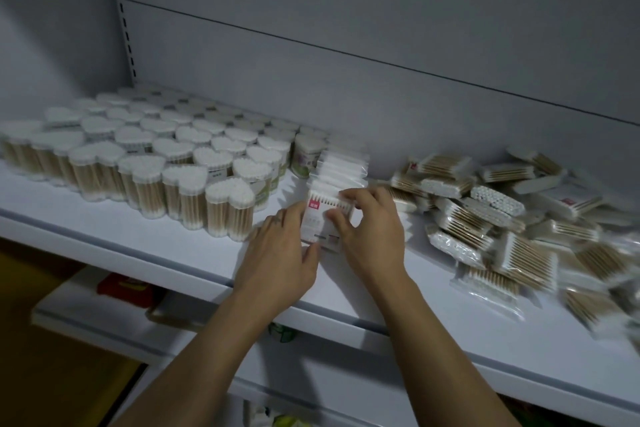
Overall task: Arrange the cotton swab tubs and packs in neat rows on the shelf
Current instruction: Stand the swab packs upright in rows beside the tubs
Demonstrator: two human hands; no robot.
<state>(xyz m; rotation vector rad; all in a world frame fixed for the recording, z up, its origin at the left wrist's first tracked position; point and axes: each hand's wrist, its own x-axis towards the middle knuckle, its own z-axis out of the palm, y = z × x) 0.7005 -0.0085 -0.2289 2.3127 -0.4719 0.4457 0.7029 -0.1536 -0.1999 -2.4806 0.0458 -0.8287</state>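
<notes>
Both hands were on front pack [323, 218] of upright pack row [341, 166], mid shelf [138, 246]. Left hand [280, 253] pinched its left edge, right hand [370, 232] curled over top, thumb on face. Heart tubs [156, 156] stood left, loose pack pile [502, 218] lay right.

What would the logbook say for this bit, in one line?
left hand holds front pack | right hand pinches it | row of packs behind | heart tubs in rows, left | loose packs heaped, right
</notes>
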